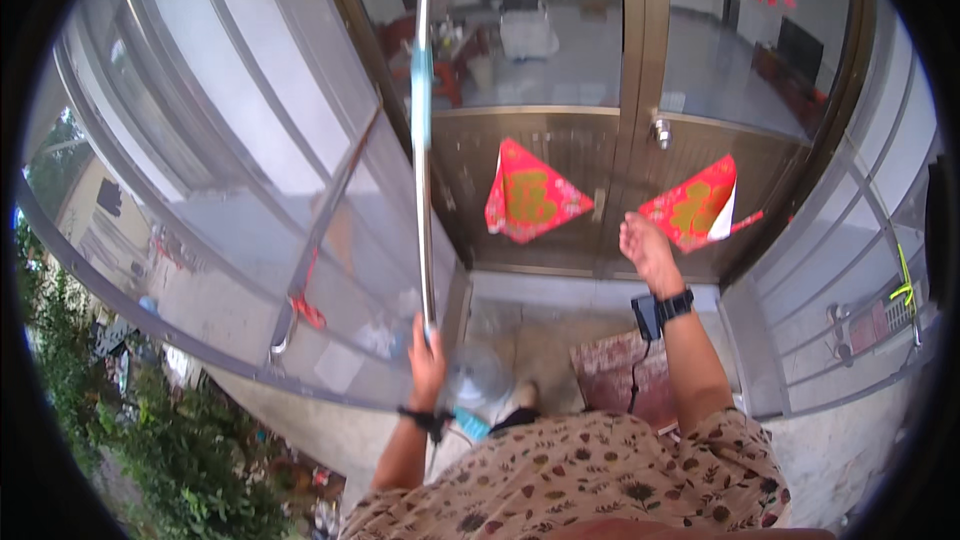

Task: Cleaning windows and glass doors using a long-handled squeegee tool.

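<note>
My left hand (427, 364) grips the lower end of a long metal pole (424, 217) with a pale blue sleeve partway up. The pole rises past the top of the picture, so its upper end is hidden. My right hand (643, 246) is raised with curled fingers near a red paper decoration with a gold character (697, 202) on the right door panel; whether it touches the paper or holds anything is unclear. A similar red paper decoration (529, 195) hangs on the left door panel. Both have lifted or folded edges. A round metal doorknob (661, 133) sits above my right hand.
Glazed double doors with a brown metal frame (634, 52) stand in front. Barred, transparent side panels (247, 255) flank me. Near my feet are a clear plastic basin (476, 375) and a worn reddish board (619, 371). Green plants (187, 450) grow at lower left.
</note>
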`<state>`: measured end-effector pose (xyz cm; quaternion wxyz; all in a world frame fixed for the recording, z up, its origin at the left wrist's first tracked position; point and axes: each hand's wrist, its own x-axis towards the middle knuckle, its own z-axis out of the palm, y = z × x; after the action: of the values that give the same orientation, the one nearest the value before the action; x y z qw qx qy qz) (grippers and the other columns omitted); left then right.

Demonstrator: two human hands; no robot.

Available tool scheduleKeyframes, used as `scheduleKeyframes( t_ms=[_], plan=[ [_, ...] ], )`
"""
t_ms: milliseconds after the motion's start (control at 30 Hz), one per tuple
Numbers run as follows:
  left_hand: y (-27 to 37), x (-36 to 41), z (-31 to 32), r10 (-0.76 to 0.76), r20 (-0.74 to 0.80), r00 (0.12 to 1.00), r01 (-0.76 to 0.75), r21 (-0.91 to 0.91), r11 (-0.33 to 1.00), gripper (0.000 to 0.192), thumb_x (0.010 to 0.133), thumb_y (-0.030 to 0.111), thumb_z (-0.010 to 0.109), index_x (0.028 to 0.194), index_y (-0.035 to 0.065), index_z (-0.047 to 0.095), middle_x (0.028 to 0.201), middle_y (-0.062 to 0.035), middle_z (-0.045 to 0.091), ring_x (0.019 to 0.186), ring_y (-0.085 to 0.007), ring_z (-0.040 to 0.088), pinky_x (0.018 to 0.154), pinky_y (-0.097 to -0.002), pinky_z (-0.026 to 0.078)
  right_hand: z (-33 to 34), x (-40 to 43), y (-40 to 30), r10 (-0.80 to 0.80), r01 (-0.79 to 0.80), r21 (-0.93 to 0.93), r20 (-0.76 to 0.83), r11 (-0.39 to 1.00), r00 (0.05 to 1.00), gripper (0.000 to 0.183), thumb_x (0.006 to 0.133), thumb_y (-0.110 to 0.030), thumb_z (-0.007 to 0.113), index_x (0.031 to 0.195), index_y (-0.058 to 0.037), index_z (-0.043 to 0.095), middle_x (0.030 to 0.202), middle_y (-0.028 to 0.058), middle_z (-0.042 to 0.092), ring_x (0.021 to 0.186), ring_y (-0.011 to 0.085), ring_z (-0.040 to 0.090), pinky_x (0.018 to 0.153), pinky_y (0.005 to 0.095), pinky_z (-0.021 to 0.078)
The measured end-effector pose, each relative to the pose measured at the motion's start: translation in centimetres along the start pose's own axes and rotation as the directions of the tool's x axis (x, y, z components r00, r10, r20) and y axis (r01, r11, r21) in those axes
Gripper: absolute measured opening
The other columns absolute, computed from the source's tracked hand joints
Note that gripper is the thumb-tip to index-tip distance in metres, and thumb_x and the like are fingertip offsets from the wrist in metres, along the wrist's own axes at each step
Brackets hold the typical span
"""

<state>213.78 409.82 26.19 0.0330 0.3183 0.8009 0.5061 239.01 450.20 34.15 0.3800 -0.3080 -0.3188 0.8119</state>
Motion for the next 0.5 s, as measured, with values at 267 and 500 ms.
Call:
scheduleKeyframes(
  t_ms=[267, 500],
  plan=[
    [15.9, 6.8, -0.3, 0.094, 0.025, 0.995, -0.091, -0.105, 0.99, 0.049, 0.1, 0.023, 0.052, 0.142, 0.0013, 0.04, 0.086, -0.0277, 0.064, 0.074, -0.0383, 0.067, 0.066, -0.0419, 0.051, 5.6, -3.2, 4.7, 0.034, -0.028, -0.085, 0.071, 0.996, 0.997, 0.014, 0.092, -0.013, 0.06, 0.105, -0.0072, 0.062, 0.083, 0.0042, 0.066, 0.071, 0.0145, 0.063, 0.064, 0.0286, 0.0537],
    [-2.0, -6.7, 0.8, 0.05, 0.186, 0.981, -0.061, 0.053, 0.997, 0.053, 0.098, 0.02, 0.054, 0.146, 0.0074, 0.035, 0.066, -0.0253, 0.059, 0.059, -0.0442, 0.062, 0.05, -0.0484, 0.044, 15.2, -6.7, 11.0, 0.015, 0.024, -0.175, 0.217, 0.984, 0.976, 0.048, 0.096, -0.034, 0.06, 0.132, -0.0093, 0.043, 0.111, 0.0111, 0.064, 0.094, 0.0174, 0.063, 0.078, 0.0363, 0.0556]
  ],
)
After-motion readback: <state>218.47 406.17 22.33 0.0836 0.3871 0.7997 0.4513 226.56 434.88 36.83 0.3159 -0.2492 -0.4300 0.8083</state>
